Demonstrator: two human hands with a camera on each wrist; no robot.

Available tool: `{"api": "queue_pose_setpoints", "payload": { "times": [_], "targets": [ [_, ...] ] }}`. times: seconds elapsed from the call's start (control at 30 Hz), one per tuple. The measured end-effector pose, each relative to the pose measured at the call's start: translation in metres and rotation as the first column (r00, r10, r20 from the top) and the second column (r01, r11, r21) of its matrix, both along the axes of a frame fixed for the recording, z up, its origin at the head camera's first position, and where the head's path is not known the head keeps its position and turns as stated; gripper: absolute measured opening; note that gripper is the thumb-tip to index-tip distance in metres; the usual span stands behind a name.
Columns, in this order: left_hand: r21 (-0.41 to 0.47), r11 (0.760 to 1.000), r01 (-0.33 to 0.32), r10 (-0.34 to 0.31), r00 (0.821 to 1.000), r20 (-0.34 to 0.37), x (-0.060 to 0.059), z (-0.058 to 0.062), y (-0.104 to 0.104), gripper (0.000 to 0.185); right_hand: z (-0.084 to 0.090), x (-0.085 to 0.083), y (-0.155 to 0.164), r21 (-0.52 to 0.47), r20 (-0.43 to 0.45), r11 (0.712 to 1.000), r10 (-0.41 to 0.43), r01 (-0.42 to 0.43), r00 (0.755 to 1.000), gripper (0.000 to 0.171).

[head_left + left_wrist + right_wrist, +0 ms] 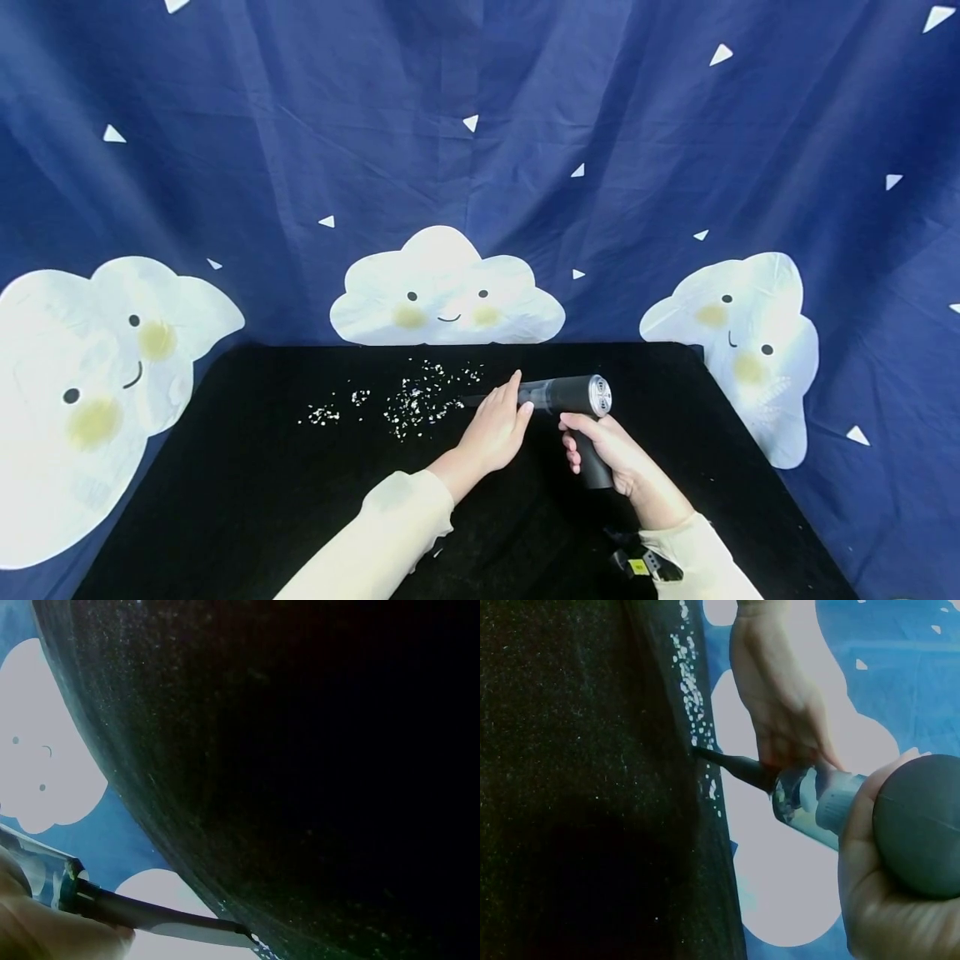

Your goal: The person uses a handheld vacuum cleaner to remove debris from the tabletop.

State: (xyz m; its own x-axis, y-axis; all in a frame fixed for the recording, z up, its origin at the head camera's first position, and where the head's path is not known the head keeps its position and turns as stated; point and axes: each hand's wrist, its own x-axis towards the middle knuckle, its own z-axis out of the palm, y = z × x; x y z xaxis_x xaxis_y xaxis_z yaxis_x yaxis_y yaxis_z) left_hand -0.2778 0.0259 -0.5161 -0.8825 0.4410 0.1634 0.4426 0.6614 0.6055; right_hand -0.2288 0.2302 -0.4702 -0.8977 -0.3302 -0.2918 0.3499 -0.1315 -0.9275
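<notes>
While the white scraps (pixel 416 398) lie scattered in a loose band across the black surface (pixel 247 467), the cleanup looks barely begun, to judge by how many remain. Most of the litter sits beyond the nozzle tip, with a smaller cluster farther out on that same side; only a few flecks lie right at the tip.

You hold the handheld vacuum (pixel 573 398) pistol-style. Your right hand (pixel 611 450) is wrapped around its dark grip, fingers curled tight. Your left hand (pixel 498 425) rests on the clear forward section of the vacuum body, fingers fairly straight along it, steadying rather than clamping.

The vacuum's long axis runs roughly level with the surface, silver end cap away from the scraps, slim black nozzle (pixel 731 763) aimed into them. In the right wrist view the nozzle tip touches, or nearly touches, the surface at the edge of the scrap band.

Left to do, by this reading: nearly the whole band.
</notes>
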Motion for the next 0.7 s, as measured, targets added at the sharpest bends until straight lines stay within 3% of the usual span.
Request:
{"api": "queue_pose_setpoints", "payload": {
  "times": [0.27,0.7],
  "targets": [
    [-0.013,1.0,-0.026,0.026,1.0,0.014,0.0022,0.0015,-0.0038,0.06,-0.0005,-0.0018,-0.0037,-0.001,0.008,1.0,0.016,-0.016,1.0,0.016],
    [0.017,0.999,-0.052,0.053,0.998,-0.037,0.0086,0.0005,-0.0097,0.059,-0.0015,-0.0033,-0.0073,-0.001,0.021,0.999,0.047,-0.047,0.999,0.015]
  ]
}}
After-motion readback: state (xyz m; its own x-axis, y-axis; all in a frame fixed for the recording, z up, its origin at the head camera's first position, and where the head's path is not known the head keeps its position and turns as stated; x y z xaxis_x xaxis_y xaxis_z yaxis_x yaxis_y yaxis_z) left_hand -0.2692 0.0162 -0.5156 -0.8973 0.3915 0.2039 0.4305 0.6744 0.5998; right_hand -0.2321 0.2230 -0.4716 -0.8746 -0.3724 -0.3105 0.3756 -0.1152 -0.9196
